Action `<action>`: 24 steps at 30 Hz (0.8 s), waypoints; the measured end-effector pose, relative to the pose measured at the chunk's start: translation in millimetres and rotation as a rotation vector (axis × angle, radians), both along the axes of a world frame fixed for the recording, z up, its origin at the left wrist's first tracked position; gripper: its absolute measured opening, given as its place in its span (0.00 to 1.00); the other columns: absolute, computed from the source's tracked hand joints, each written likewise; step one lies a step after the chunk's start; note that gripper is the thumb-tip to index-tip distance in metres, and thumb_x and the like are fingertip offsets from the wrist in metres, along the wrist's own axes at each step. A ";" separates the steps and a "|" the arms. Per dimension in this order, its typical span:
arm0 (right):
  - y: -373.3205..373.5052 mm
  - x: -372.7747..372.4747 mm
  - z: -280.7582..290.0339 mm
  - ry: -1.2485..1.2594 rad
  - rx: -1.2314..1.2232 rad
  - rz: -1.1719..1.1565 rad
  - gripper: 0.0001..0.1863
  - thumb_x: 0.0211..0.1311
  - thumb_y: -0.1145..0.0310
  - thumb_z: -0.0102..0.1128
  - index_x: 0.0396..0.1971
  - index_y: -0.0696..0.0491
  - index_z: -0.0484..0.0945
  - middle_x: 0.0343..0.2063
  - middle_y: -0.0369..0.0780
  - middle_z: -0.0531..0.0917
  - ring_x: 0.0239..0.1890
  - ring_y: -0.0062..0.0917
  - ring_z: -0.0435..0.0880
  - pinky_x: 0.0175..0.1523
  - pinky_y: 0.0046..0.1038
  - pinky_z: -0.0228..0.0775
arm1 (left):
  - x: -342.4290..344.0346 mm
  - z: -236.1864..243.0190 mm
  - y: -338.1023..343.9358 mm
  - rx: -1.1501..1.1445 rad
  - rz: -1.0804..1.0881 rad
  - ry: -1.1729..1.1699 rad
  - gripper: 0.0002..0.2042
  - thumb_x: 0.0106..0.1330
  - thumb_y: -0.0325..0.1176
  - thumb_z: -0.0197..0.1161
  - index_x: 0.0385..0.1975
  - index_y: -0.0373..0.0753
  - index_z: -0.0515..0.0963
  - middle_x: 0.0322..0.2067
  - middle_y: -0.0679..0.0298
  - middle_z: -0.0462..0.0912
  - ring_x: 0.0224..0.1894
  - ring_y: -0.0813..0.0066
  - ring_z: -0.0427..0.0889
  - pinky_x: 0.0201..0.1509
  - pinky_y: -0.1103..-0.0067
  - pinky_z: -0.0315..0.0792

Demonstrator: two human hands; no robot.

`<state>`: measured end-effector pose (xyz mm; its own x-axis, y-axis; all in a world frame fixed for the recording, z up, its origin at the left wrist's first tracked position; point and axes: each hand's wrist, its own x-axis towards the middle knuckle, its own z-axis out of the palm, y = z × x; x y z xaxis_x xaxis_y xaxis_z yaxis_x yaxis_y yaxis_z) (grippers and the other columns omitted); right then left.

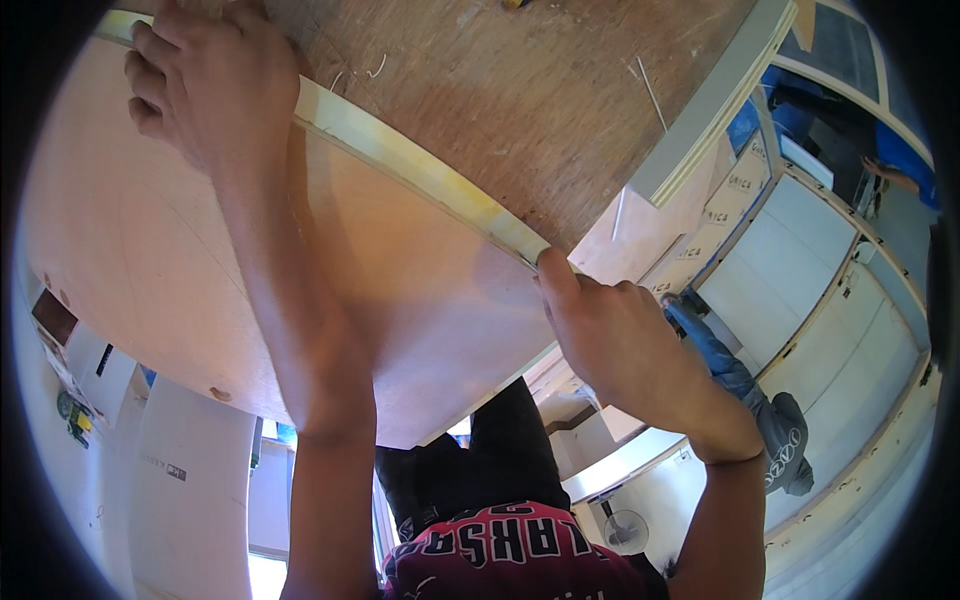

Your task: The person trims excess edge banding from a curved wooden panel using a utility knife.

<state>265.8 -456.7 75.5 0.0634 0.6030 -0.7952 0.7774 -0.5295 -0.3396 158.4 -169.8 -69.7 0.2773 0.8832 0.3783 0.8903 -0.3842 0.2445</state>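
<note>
Nearest to me, at the lower edge, I see the person's own torso in a dark red printed shirt [510, 560] and black trousers [500, 450], with both forearms rising from there.

Right hand [610, 335]: I log it as closed on the near end of a pale yellowish strip [420, 170], thumb tip pressed onto the strip's top face, remaining fingers curled below it. How tightly the fingers close underneath, I cannot tell.

Left hand [210, 85]: further out and up-left of the right hand, well apart from it. Fingers bent over the far end of the same strip, palm lying on it. The strip therefore runs diagonally between the two hands, touched by both.

The strip follows the curved edge of a light plywood panel [140, 260], which fills the area below and left of the left hand and passes under the left forearm. Beyond the strip, above both hands, lies a rougher brown plywood sheet [520, 90] with a few pale shavings on it.

To the right of the right hand, lower down: white cabinet panels [800, 270], a blue-grey cloth [740, 385] just beside the right wrist, and a small fan [625, 528] below the right forearm.

Farthest right, another person's hand [893, 176] shows near a blue surface.
</note>
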 end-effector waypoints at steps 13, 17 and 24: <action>35.2 0.4 -30.1 0.017 0.176 0.112 0.12 0.68 0.76 0.55 0.46 0.60 0.64 0.22 0.53 0.85 0.28 0.51 0.89 0.31 0.43 0.83 | 1.1 -9.3 7.7 -0.037 -0.035 0.012 0.39 0.75 0.63 0.48 0.76 0.41 0.59 0.76 0.54 0.62 0.81 0.49 0.51 0.80 0.51 0.44; -16.4 -5.7 -24.8 -0.014 0.081 0.045 0.09 0.67 0.77 0.54 0.43 0.58 0.66 0.21 0.51 0.85 0.27 0.47 0.90 0.31 0.41 0.84 | -8.4 -14.7 17.2 0.013 -0.045 -0.019 0.41 0.74 0.65 0.47 0.76 0.38 0.59 0.77 0.52 0.61 0.81 0.48 0.50 0.80 0.50 0.43; -56.7 11.5 10.4 -0.006 -0.073 0.017 0.10 0.66 0.77 0.55 0.44 0.57 0.66 0.20 0.50 0.85 0.25 0.47 0.89 0.29 0.41 0.83 | -11.0 -14.8 20.5 -0.009 -0.003 0.017 0.43 0.73 0.65 0.47 0.76 0.33 0.58 0.77 0.50 0.59 0.81 0.48 0.49 0.80 0.51 0.42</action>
<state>277.3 -513.3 86.0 0.0581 0.5447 -0.8366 0.7885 -0.5391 -0.2962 147.4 -149.3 -84.5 0.2866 0.8856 0.3655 0.8929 -0.3851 0.2330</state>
